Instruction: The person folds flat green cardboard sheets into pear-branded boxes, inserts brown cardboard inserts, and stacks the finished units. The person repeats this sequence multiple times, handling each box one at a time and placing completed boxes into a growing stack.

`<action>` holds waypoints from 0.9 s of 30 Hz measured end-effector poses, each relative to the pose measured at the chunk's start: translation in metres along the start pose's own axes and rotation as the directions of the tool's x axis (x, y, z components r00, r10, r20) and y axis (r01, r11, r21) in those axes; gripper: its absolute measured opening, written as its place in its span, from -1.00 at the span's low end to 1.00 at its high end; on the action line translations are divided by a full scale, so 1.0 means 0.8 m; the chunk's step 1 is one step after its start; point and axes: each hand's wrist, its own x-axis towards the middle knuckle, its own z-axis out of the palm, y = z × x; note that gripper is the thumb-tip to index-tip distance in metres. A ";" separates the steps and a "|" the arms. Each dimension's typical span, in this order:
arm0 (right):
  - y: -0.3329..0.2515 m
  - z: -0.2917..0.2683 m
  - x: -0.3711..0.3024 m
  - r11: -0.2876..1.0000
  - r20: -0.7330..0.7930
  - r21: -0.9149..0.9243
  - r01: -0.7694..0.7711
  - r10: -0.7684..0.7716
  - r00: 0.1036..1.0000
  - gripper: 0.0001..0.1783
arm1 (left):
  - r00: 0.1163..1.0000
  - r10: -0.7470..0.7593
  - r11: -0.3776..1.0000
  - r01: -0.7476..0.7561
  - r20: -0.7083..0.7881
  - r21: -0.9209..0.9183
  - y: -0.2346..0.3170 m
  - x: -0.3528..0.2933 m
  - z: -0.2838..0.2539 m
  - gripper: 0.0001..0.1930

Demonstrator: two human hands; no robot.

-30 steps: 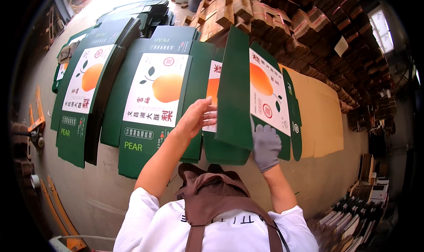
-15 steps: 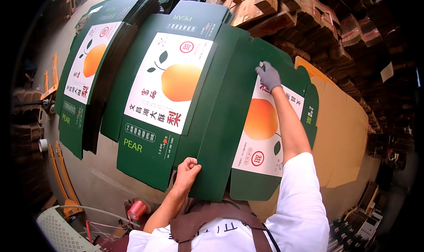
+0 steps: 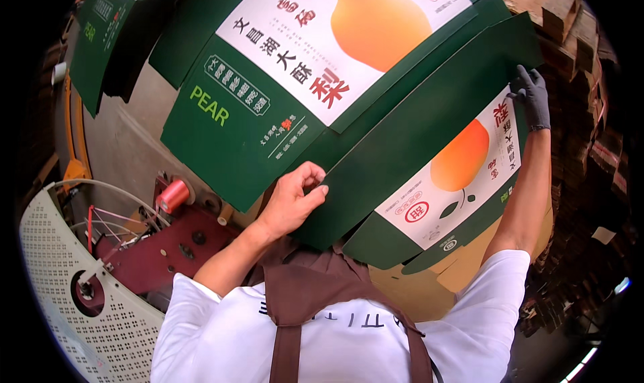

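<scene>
The bare left hand (image 3: 295, 198), thumb and fingers part-curled, meets the near end of the flat green pear carton (image 3: 409, 155); whether it pinches, I cannot tell. The gloved right hand (image 3: 532, 100), fingers bent, touches the far end; its grip is unclear. The carton spans the 2 hands, long axis running forward-right from the left. Another pear carton (image 3: 382, 20) lies ahead of the left.
</scene>
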 end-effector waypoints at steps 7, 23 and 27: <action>-0.004 0.005 0.051 0.968 -0.083 -0.100 0.231 -0.240 0.967 -0.67 | 0.963 0.146 0.962 -0.086 -0.227 0.258 -0.006 0.041 -0.008 -0.74; -0.011 0.009 0.090 0.886 0.007 -0.361 0.292 -0.311 0.950 -0.67 | 0.841 0.527 0.659 -0.312 -0.123 0.684 -0.027 0.059 -0.005 -0.51; -0.008 0.005 0.094 0.906 0.014 -0.331 0.264 -0.275 0.961 -0.67 | 0.845 0.520 0.670 -0.313 -0.125 0.673 -0.028 0.060 -0.005 -0.51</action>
